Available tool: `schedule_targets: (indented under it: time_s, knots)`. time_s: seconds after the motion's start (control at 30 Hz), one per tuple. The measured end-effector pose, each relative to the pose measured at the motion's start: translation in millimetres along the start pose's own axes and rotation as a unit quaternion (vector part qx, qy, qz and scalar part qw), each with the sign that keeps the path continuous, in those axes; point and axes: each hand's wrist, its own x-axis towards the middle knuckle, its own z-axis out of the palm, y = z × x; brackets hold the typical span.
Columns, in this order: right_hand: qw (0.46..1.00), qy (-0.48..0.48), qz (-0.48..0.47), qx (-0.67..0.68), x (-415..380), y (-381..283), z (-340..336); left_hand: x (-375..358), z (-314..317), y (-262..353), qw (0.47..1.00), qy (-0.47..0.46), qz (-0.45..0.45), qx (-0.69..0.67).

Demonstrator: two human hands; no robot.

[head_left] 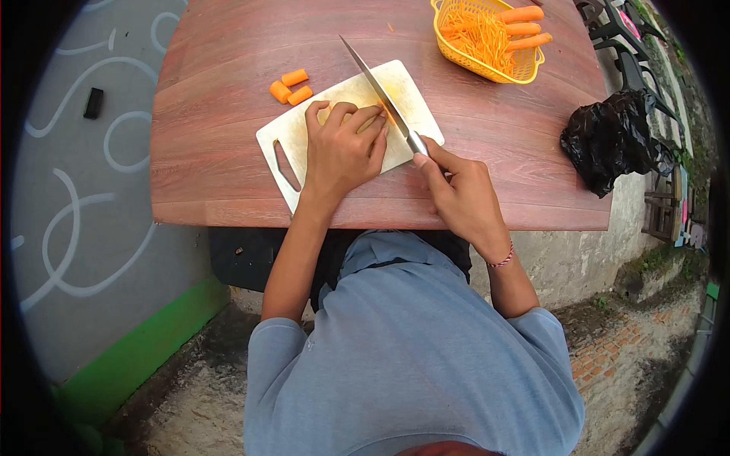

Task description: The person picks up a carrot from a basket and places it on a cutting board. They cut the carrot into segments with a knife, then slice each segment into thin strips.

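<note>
Seen from above, a person in a blue shirt works at a reddish wooden table [228,114] filling the upper half of the frame. The left hand [342,148] lies palm down on a white cutting board [277,140] near the frame's centre, arm stretched forward from the lower middle, fingers curled and knuckles raised, pressing down on a carrot piece [384,112] that is mostly hidden beneath the fingertips. The right hand [460,194], just right of centre, is wrapped tightly around the handle of a knife [380,91], forefinger reaching toward the blade's base; a thin bracelet circles the wrist. The blade angles up and to the left, resting against the left fingertips over the board. Three short carrot chunks [290,87] lie on the table just above the board's left corner. At upper right, a yellow basket [487,68] holds shredded and whole carrots, and a black plastic bag [612,140] sits at the table's right edge.
</note>
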Motion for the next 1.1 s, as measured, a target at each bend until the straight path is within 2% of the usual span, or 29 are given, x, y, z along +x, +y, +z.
schedule_targets:
  time_s: [0.27, 0.4, 0.47, 0.67, 0.87, 1.1]
  knots:
    - [0.999, 0.007, 0.012, -0.032, -18.6, -4.9, -3.3, 0.1, -0.3, 0.0, 1.0, 0.0, -0.001, 0.001]
    - [1.0, 0.003, 0.029, -0.003, -27.4, 1.6, 1.6, 2.0, -3.7, 2.5, 1.0, -0.004, -0.009, 0.011]
    - [0.999, 0.029, -0.01, 0.009, -32.3, 6.6, 5.5, 2.1, -3.6, 2.5, 1.0, -0.003, -0.01, 0.009]
    - [0.998, 0.028, -0.035, -0.035, -41.7, 8.8, 6.2, 2.0, -2.5, 2.0, 1.0, -0.001, -0.008, 0.008]
    - [0.999, 0.026, -0.009, -0.031, -48.0, -0.3, 0.6, 2.1, -2.4, 1.9, 1.0, 0.002, -0.006, 0.01]
    - [0.998, 0.013, -0.023, -0.06, -53.0, -1.1, -4.1, 1.0, -2.4, 0.9, 1.0, 0.002, -0.005, 0.011]
